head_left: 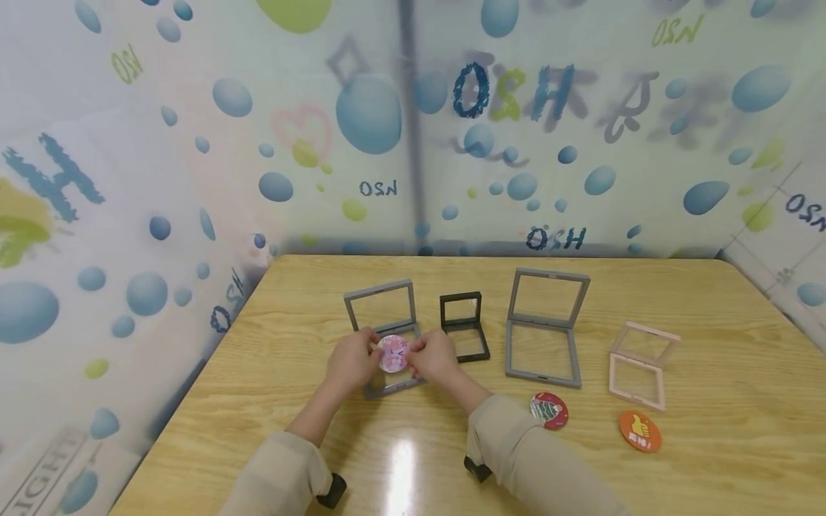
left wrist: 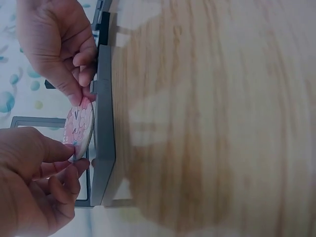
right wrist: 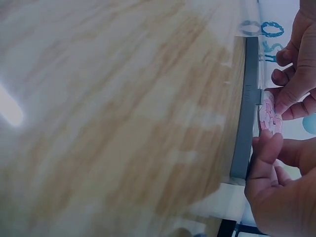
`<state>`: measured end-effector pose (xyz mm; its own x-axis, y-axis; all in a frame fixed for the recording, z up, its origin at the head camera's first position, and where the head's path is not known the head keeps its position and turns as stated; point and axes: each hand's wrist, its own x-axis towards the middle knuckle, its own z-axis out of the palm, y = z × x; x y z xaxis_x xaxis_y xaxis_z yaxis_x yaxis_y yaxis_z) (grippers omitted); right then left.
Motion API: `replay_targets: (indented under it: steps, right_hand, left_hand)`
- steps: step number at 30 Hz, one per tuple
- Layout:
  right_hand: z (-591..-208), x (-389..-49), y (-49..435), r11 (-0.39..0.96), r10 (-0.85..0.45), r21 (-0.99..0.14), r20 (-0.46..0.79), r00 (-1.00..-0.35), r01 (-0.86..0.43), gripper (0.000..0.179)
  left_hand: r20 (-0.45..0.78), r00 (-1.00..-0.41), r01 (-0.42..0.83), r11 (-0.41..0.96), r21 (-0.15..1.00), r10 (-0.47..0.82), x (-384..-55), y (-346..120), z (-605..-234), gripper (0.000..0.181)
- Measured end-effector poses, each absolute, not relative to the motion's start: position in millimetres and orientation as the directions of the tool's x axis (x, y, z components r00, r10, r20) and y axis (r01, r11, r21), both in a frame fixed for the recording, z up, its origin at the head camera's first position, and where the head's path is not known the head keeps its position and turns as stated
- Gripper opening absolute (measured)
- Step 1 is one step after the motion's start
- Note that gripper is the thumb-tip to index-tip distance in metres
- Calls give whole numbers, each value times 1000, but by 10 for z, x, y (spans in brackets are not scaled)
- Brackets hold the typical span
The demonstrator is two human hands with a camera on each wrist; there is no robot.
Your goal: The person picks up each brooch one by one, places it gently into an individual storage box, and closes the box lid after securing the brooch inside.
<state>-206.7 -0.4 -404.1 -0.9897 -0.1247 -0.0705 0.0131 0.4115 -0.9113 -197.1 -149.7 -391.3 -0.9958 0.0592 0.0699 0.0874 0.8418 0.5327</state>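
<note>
A round pink button badge [head_left: 393, 353] with a printed picture is pinched at opposite edges by my two hands. My left hand [head_left: 353, 362] grips its left side, thumb on the printed face and fingers beneath, as the left wrist view shows. At the other side my right hand [head_left: 437, 356] holds the edge between thumb and fingers. The badge is close over the lower half of a grey display frame [head_left: 395, 390], which stands hinged open with its clear-windowed lid raised behind. In the right wrist view the badge [right wrist: 270, 116] tilts slightly beside the frame's grey edge [right wrist: 245, 113].
Right of my hands stand a small black frame [head_left: 474, 356], a larger grey frame [head_left: 542, 378] and a pink frame [head_left: 635, 398], all opened. A red badge with a tree [head_left: 549, 411] and an orange badge [head_left: 640, 431] lie nearer on the wooden table [head_left: 258, 430]. A patterned wall [head_left: 452, 158] rises behind.
</note>
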Motion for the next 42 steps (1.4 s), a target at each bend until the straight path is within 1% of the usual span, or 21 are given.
replay_targets:
  steps: [6, 10, 18, 29, 42]
  right_hand:
    - [-4064, -2063, -23, 431, -125, -902, -48, -991, -10, 4]
    - [-4067, -2066, -34, 445, -111, -895, -52, -992, -2, 4]
    - [-4099, -2086, -45, 452, -95, -892, -74, -993, 23, 6]
    - [-4100, -2090, -46, 473, -98, -881, -75, -992, 20, 7]
    - [-4090, -2083, -47, 491, -104, -871, -56, -993, -3, 8]
  left_hand:
    - [46, -997, 74, 853, 516, 59, -1966, -1490, -3915, 17]
    - [24, -998, 60, 858, 511, 56, -1958, -1484, -3901, 18]
    - [46, -997, 81, 891, 447, 68, -1981, -1482, -3965, 19]
    - [80, -995, 94, 907, 411, 68, -1992, -1462, -3985, 16]
    - [56, -995, 94, 928, 362, 79, -1985, -1448, -3978, 14]
